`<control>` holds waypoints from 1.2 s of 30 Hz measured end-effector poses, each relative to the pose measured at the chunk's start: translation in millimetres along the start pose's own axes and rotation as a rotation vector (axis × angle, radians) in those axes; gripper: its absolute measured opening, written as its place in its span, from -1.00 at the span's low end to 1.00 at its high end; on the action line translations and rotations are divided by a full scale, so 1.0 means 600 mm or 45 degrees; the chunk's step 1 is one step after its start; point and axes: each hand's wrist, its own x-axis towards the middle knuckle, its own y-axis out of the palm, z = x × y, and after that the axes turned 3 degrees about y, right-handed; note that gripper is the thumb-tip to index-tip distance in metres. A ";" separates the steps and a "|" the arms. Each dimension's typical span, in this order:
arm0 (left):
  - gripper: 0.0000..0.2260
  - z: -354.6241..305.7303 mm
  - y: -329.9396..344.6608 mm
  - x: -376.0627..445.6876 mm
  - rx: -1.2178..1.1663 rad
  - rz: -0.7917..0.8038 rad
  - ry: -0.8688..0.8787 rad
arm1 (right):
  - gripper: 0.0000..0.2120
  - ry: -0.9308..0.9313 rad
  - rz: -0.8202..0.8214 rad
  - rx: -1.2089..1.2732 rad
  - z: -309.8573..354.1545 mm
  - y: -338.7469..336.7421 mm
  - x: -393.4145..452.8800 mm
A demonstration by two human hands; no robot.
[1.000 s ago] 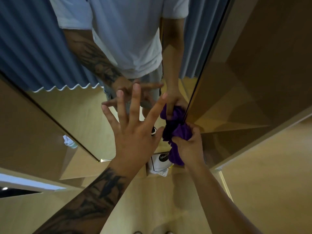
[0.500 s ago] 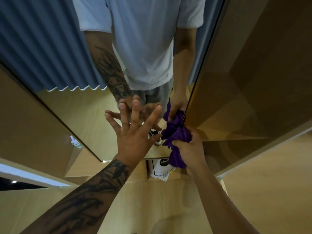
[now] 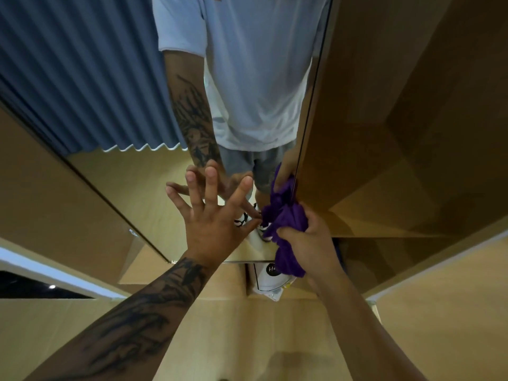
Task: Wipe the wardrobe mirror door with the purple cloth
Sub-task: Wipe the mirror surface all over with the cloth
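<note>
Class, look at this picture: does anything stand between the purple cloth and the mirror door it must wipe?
Nothing visible does. The right hand grips the purple cloth against the mirror door near its right edge; the left hand is spread beside it.

My left hand [image 3: 211,221] spreads flat on the mirror door [image 3: 115,182]; my right hand [image 3: 308,243] grips the bunched purple cloth [image 3: 286,218] against its right edge.

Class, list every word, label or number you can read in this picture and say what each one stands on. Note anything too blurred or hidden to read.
"He": white letters on a black round label on the white bag below the mirror; the rest is hidden behind the purple cloth.
Small print on the bag's lower edge: too blurred to read.
No other text shows.
</note>
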 end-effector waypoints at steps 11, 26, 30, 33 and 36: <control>-0.08 -0.001 -0.002 -0.001 -0.009 -0.027 0.008 | -0.56 0.129 0.040 -0.063 0.005 0.004 0.002; -0.16 0.002 -0.003 -0.007 -0.121 -0.014 0.007 | -0.62 -0.055 -0.232 0.080 0.082 0.032 -0.039; -0.20 0.004 0.001 -0.007 -0.127 -0.023 0.023 | -0.59 -0.035 -0.295 -0.058 0.060 0.063 -0.045; -0.24 0.004 0.001 -0.008 -0.147 -0.034 0.027 | -0.70 0.043 -0.311 -0.031 0.073 0.061 -0.037; -0.28 0.002 0.001 -0.005 -0.162 -0.061 0.020 | -0.69 -0.076 -0.369 0.057 0.101 0.051 -0.035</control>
